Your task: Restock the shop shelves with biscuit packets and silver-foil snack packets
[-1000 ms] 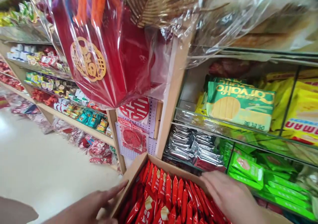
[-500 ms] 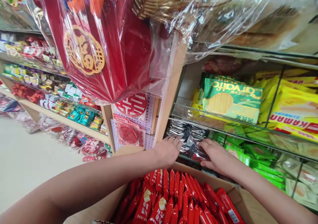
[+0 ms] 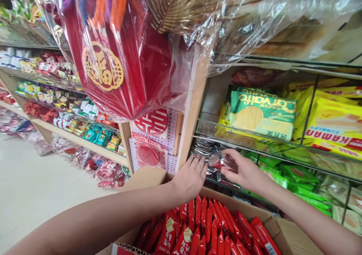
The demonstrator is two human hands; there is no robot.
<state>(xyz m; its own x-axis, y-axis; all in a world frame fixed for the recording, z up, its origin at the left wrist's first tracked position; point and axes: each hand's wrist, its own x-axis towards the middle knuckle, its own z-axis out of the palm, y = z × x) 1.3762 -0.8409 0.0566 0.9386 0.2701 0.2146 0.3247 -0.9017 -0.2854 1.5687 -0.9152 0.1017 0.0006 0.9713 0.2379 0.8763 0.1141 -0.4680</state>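
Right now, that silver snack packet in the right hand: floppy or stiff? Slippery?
Probably floppy: the silver snack packet creases and bends in the right hand. Likely slippery, since its foil film glints like the silver packets stacked under the left hand. Probably light: fingertips alone seem to carry it.

Left hand [image 3: 190, 176] lay flat against silver snack packets [image 3: 203, 149] at the shelf's [image 3: 195, 108] left end, right hand [image 3: 244, 172] pinched one silver packet [image 3: 223, 160], cardboard box [image 3: 285, 232] of red wrapped bars [image 3: 209, 228] just beneath.
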